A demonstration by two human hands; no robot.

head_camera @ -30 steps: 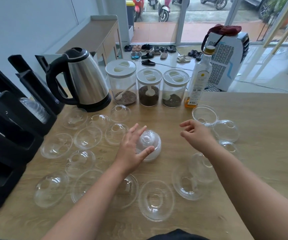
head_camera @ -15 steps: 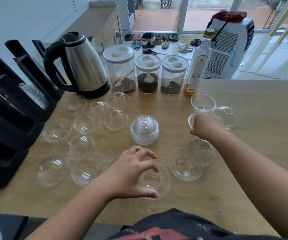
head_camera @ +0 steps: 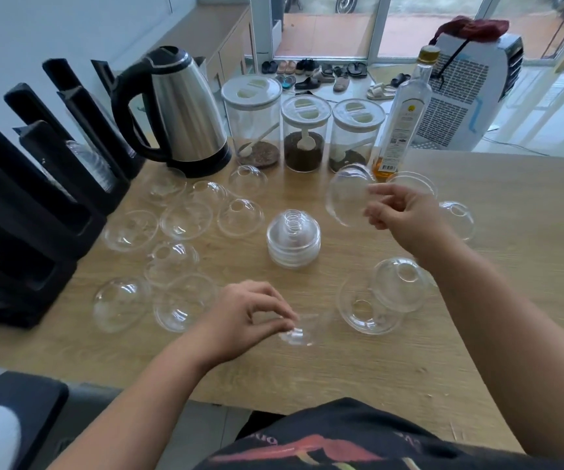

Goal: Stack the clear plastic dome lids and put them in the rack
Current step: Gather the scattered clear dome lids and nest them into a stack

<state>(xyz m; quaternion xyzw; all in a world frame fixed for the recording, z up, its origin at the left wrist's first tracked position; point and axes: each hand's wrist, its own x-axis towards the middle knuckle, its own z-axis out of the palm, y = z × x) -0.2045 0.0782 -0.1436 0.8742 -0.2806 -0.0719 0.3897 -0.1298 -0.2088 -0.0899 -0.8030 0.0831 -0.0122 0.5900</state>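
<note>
A stack of clear dome lids (head_camera: 293, 239) stands upright in the middle of the wooden table (head_camera: 511, 205). My right hand (head_camera: 406, 217) pinches one dome lid (head_camera: 347, 198) by its rim and holds it tilted in the air, right of and above the stack. My left hand (head_camera: 246, 315) pinches another dome lid (head_camera: 302, 329) near the table's front edge. Several loose lids (head_camera: 185, 220) lie to the left, and more lids (head_camera: 396, 283) lie at the right. The black rack (head_camera: 32, 205) stands at the table's left, with some lids (head_camera: 94, 166) in one slot.
At the back stand a steel kettle (head_camera: 182, 110), three jars with white tops (head_camera: 304, 130) and a tall glass bottle (head_camera: 406, 110). A white cooler (head_camera: 467, 93) sits on the floor behind the table. My dark shirt (head_camera: 358, 439) fills the bottom edge.
My left hand left the stack, dropped to the front edge and pinched a lid there. My right hand closed on a lid at the right and lifted it up, tilted.
</note>
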